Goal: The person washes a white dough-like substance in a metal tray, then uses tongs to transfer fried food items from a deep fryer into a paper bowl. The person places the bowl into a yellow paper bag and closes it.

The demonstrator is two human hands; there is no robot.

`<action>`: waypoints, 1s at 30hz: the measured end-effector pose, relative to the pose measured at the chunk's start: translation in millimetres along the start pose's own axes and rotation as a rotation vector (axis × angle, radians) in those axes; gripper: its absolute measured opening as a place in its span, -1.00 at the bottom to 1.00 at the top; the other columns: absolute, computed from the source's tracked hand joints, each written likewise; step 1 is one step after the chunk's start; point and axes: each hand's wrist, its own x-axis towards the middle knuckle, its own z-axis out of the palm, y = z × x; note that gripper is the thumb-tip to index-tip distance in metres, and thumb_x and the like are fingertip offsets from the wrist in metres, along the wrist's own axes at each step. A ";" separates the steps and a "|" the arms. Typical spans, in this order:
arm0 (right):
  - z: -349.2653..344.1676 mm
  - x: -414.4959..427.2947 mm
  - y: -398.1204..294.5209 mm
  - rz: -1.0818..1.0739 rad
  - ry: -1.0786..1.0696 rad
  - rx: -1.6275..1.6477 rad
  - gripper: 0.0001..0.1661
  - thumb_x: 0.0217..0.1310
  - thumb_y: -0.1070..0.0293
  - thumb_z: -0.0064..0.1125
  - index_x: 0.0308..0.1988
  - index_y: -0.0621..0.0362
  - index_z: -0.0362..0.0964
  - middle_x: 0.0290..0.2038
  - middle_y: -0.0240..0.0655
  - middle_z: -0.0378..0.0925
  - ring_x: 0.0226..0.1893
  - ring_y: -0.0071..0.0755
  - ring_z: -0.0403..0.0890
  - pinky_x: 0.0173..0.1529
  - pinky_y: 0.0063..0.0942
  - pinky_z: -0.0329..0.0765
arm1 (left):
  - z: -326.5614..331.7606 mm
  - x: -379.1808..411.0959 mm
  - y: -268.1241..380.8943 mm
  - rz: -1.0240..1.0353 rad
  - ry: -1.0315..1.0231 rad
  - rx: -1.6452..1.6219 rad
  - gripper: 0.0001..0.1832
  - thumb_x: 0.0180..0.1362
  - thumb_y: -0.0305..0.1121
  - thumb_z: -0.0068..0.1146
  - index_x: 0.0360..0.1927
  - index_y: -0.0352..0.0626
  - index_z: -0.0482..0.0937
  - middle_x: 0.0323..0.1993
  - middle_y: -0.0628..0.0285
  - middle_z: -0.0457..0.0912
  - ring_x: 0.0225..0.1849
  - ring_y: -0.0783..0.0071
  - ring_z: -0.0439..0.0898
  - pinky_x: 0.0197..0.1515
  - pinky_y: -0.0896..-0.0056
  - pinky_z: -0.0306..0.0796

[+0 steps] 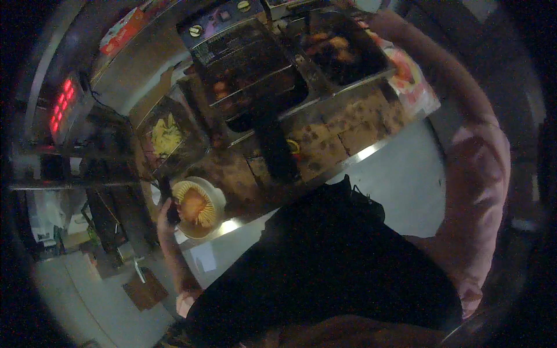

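Observation:
My left hand (165, 214) is at the left front of a counter, fingers around a dark, narrow object (171, 202) that I cannot name. That object lies against the rim of a pale round tub (220, 201). Inside the tub is a pleated liner (208, 201) with orange-brown contents. My right arm reaches far forward along the right side. Near the top edge my right hand (383, 19) is dim and blurred, beside the right vat of a deep fryer (313, 78), and its fingers cannot be made out. Browned pieces of food (335, 45) show in that vat.
The left fryer vat (243, 56) has control knobs behind it. A metal pan (193, 135) holds pale yellow strips of food (166, 135). Brown, stained sheeting (357, 126) covers the counter front. A red-and-white package (413, 82) lies right; a red-lit display (62, 106) stands left.

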 end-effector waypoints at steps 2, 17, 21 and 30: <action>54.7 32.2 10.7 -0.104 0.084 -0.083 -0.64 -0.08 0.42 -0.09 -0.16 0.16 0.31 -0.52 -0.18 0.48 -0.47 -0.16 0.52 -0.37 -0.26 0.46 | 17.3 -1.9 13.9 -0.044 0.014 0.178 -0.74 0.05 -0.25 -0.01 -0.27 -0.17 0.33 -0.58 0.29 0.42 -0.60 0.52 0.43 -0.61 0.54 0.34; 97.6 91.4 53.2 -0.293 0.146 0.044 -0.71 0.00 0.35 -0.15 -0.24 0.23 0.34 -0.49 -0.16 0.47 -0.46 -0.20 0.54 -0.41 -0.34 0.50 | 131.7 -58.3 116.2 0.372 0.297 0.855 -0.72 0.09 -0.41 -0.08 -0.09 -0.20 0.35 -0.22 0.25 0.45 -0.16 0.55 0.40 -0.10 0.55 0.26; 89.5 98.0 60.3 -0.347 0.119 -0.022 -0.79 -0.11 0.42 -0.08 -0.38 0.21 0.42 -0.53 -0.15 0.49 -0.46 -0.20 0.55 -0.34 -0.32 0.49 | 204.5 -70.0 111.4 0.416 0.049 0.835 -0.77 0.07 -0.48 -0.07 -0.15 -0.23 0.37 -0.29 0.25 0.47 -0.22 0.57 0.43 -0.14 0.56 0.29; 89.5 93.3 50.4 -0.322 0.282 0.102 -0.79 -0.18 0.46 -0.04 -0.40 0.22 0.43 -0.50 -0.17 0.47 -0.47 -0.15 0.52 -0.41 -0.30 0.49 | 257.8 -74.2 122.2 0.464 -0.007 1.029 -0.80 0.03 -0.50 -0.01 -0.23 -0.25 0.42 -0.37 0.25 0.50 -0.29 0.56 0.46 -0.21 0.57 0.32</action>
